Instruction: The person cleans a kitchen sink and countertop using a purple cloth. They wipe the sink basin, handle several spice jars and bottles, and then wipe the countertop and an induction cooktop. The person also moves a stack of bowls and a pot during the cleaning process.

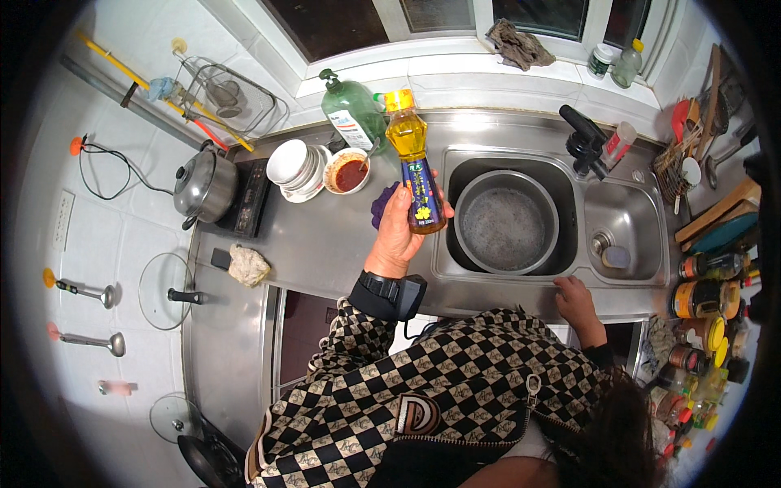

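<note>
My left hand [399, 229] is wrapped around a small bottle of yellow oil [415, 165], held upright above the steel counter, its yellow cap on. My right hand [575, 299] rests on the front edge of the sink with nothing visible in it. Cloudy, foamy water stands in a round metal pot [462, 222] in the larger basin. Behind the oil bottle are a green pump bottle [354, 113] and a purple cloth [383, 204], partly hidden. To the left, a bowl of red sauce [346, 173] with a spoon in it sits beside stacked white bowls [288, 161].
A lidded steel pot [206, 186] stands by a black hob [251, 198] at the left. A pale cloth [248, 266] lies on the counter. The black faucet [583, 143] rises behind the basins. Jars [701, 299] and wooden boards [720, 210] crowd the right side.
</note>
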A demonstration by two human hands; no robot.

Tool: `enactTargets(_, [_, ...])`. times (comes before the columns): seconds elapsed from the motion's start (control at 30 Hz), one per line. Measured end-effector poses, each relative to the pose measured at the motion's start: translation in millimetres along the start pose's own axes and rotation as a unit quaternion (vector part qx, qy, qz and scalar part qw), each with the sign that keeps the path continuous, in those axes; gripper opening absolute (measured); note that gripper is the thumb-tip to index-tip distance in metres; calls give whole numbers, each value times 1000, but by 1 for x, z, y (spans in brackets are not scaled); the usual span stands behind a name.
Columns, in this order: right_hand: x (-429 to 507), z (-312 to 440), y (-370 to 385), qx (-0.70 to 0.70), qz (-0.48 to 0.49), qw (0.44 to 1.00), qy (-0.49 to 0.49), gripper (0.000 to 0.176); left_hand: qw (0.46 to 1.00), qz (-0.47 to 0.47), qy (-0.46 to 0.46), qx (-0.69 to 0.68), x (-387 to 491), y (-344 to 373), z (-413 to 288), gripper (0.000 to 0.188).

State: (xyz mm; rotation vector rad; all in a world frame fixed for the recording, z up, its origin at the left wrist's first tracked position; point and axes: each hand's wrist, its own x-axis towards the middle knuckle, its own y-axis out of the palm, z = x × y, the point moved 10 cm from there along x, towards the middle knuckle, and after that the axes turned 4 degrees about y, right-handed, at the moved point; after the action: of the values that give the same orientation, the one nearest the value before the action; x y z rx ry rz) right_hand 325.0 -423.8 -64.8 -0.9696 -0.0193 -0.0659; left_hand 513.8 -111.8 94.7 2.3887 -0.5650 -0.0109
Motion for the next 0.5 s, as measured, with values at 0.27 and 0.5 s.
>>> enactTargets(0.27, [1, -1, -1, -2, 12, 1000, 21, 31, 999, 27, 8, -18, 0, 9, 0, 75])
enactTargets(0.5, [2, 1, -3, 16, 1, 1000, 13, 30, 998, 64, -6, -13, -1, 17, 3, 80])
